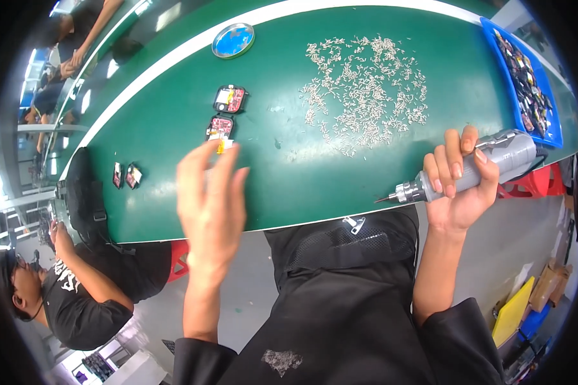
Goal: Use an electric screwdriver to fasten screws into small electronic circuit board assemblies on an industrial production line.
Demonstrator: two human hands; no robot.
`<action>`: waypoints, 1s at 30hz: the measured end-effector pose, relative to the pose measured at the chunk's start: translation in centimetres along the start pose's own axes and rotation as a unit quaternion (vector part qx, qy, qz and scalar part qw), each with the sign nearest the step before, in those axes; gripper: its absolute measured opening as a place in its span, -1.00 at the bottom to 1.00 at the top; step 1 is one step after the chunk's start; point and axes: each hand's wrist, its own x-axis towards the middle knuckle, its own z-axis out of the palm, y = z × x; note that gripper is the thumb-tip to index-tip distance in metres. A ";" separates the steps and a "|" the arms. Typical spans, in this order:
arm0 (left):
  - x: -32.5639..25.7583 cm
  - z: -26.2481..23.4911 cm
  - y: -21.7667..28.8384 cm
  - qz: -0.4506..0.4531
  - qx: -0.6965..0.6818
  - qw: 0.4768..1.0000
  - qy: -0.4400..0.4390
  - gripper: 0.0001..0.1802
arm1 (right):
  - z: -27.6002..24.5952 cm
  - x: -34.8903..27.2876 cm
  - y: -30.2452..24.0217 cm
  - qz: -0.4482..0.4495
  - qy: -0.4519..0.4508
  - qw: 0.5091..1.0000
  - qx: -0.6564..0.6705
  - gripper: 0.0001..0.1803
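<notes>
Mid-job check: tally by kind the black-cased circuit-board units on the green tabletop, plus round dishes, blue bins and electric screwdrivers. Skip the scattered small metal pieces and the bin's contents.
Black-cased circuit-board units: 4
Round dish: 1
Blue bin: 1
Electric screwdriver, in the right hand: 1
Total: 7

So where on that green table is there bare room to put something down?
There's bare green table between the open devices and the scattered silvery pieces, and a strip between those pieces and the blue tray. It's crowded among the pieces, inside the tray, by the left hand, and where the right hand holds a grey power screwdriver.
</notes>
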 end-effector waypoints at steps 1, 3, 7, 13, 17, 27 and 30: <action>1.2 0.8 0.7 0.030 -0.040 0.999 -0.002 -0.61 | 0.1 0.1 0.1 -0.003 0.004 1.000 0.004 -0.82; 2.9 2.4 2.2 0.060 -0.052 0.997 -0.023 -0.68 | -0.1 -0.1 0.2 -0.003 0.011 1.000 0.009 -0.83; 4.7 3.6 2.6 0.110 -0.046 0.991 -0.064 -0.75 | -0.3 -0.4 0.3 -0.007 -0.003 1.000 0.022 -0.84; 5.5 3.8 2.4 0.164 -0.009 0.984 -0.065 -0.83 | -0.4 -0.4 0.1 0.003 -0.006 0.999 0.053 -0.83; 4.2 2.8 3.5 0.044 -0.087 0.993 -0.074 -0.86 | -0.6 -0.7 -0.2 -0.001 0.002 0.998 0.057 -0.83; -1.6 1.8 8.0 -0.124 -0.364 0.923 -0.023 -0.84 | 1.2 -1.5 -0.6 -0.004 -0.020 0.998 0.053 -0.86; -2.5 1.9 8.7 -0.142 -0.458 0.878 0.001 -0.83 | 3.2 -1.8 -1.0 -0.013 -0.052 0.996 0.073 -0.89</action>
